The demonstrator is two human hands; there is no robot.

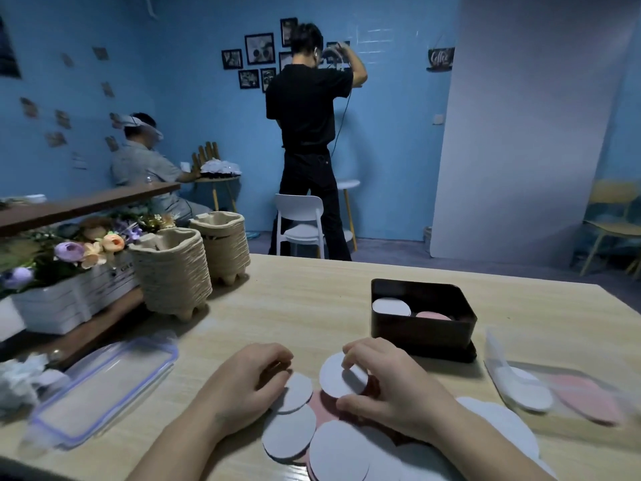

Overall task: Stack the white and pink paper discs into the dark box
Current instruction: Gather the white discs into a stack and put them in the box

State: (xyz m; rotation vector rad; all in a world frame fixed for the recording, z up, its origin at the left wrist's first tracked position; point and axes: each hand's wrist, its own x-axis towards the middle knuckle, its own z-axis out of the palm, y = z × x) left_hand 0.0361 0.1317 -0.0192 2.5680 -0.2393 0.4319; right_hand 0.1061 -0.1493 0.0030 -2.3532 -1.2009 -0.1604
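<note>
Okay, surroundings first. We see a light wooden table (312, 307) with clutter along its left side. A clear plastic lid with a bluish rim (104, 390) lies flat there, with crumpled white plastic (20, 380) just beside it. Further back stand two stacks of beige pulp cup carriers (171, 272), and left of those a white slatted planter with artificial flowers (69, 296). On the right, clear plastic bags (555, 394) lie flat with white and pink discs inside.

Behind the table we see a white chair (300, 220), a standing person in black (305, 116) facing the blue wall, a seated person in grey (142, 164), and a tall white panel (520, 133) at right.

Containers next. The dark rectangular box with rounded corners (421, 333) stands open-topped, right of centre, just beyond the right hand (392, 387). Inside it, a white disc (391, 306) sits on the left and a pink disc (432, 315) on the right, side by side. We cannot tell how deep either pile goes.

The loose heap of white and pink paper discs (289, 435) overlaps along the near table edge, under and between both hands. The right hand pinches a single white paper disc (333, 376), fingertips on its upper edge and thumb at its lower edge, with the disc tilted up off the heap. The left hand (242, 380) sits knuckles up with fingers curled, at the heap's left edge. We cannot tell whether it grips anything.
</note>
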